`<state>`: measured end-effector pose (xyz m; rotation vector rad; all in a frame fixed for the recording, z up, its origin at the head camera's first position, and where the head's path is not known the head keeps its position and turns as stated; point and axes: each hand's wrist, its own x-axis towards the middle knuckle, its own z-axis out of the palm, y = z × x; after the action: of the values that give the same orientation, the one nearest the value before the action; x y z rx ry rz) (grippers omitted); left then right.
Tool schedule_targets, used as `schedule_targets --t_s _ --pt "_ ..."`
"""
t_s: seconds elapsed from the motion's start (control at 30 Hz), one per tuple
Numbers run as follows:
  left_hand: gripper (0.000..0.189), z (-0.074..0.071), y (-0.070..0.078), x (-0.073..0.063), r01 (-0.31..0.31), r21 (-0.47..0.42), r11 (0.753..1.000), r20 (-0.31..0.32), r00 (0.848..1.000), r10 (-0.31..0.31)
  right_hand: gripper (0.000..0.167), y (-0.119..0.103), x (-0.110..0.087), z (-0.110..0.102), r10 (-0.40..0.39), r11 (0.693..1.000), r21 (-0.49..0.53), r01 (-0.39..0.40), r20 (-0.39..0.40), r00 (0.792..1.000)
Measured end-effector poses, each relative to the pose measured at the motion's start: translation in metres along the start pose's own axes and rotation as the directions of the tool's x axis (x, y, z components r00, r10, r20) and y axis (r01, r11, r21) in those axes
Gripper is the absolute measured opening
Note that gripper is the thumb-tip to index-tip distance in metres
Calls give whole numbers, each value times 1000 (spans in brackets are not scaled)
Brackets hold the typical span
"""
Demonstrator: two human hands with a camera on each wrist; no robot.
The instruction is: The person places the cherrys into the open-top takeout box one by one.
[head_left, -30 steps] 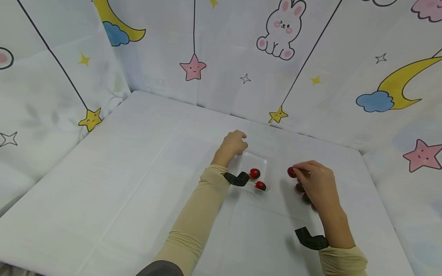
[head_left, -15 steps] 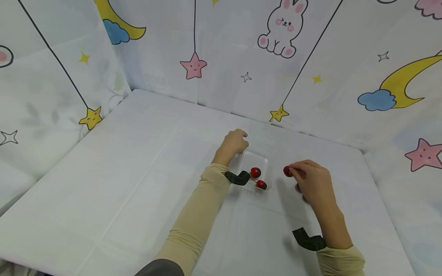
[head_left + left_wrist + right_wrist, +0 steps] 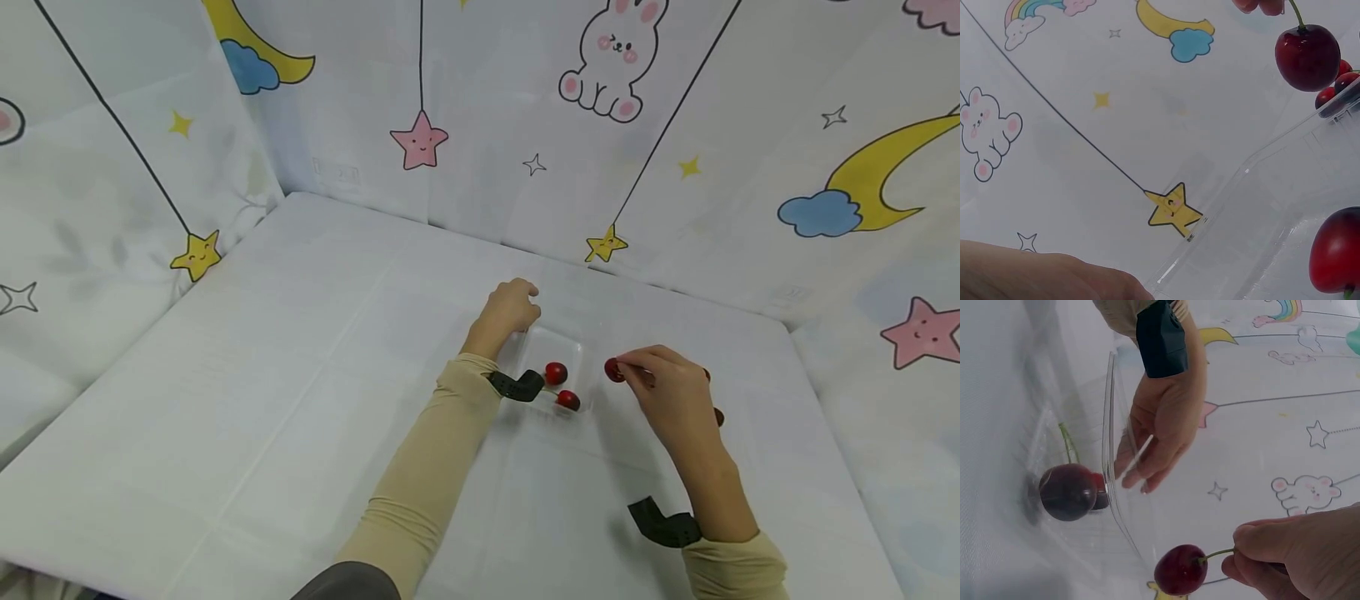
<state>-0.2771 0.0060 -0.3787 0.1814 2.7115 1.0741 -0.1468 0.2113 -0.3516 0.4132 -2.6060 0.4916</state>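
My right hand [image 3: 671,396] pinches the green stem of a dark red cherry [image 3: 615,370], which hangs from the fingertips just right of the clear plastic container [image 3: 558,337]. In the right wrist view that held cherry [image 3: 1181,570] dangles beyond the container's rim. Two more cherries lie inside the container, a front one [image 3: 568,401] and one behind it [image 3: 556,373]. At the container's far left corner, my left hand [image 3: 506,312] holds its edge. The right wrist view shows the left hand's fingers [image 3: 1160,456] at the clear wall.
Several other cherries [image 3: 719,417] lie on the white table [image 3: 300,400] to the right, mostly hidden by the right hand. Behind the table hangs a white cloth [image 3: 480,167] printed with stars, moons and a rabbit. Each wrist wears a black camera mount [image 3: 663,523].
My right hand has moved left with the cherry, towards the container, and away from the cherries on the table. The left hand and the container have stayed in place.
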Motion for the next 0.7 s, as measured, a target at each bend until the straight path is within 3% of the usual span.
schedule_targets --t_s 0.7 --pt "41 1 0 2 -2 10 1000 6 1000 2 14 -10 -1 4 -26 1000 12 26 11 1000"
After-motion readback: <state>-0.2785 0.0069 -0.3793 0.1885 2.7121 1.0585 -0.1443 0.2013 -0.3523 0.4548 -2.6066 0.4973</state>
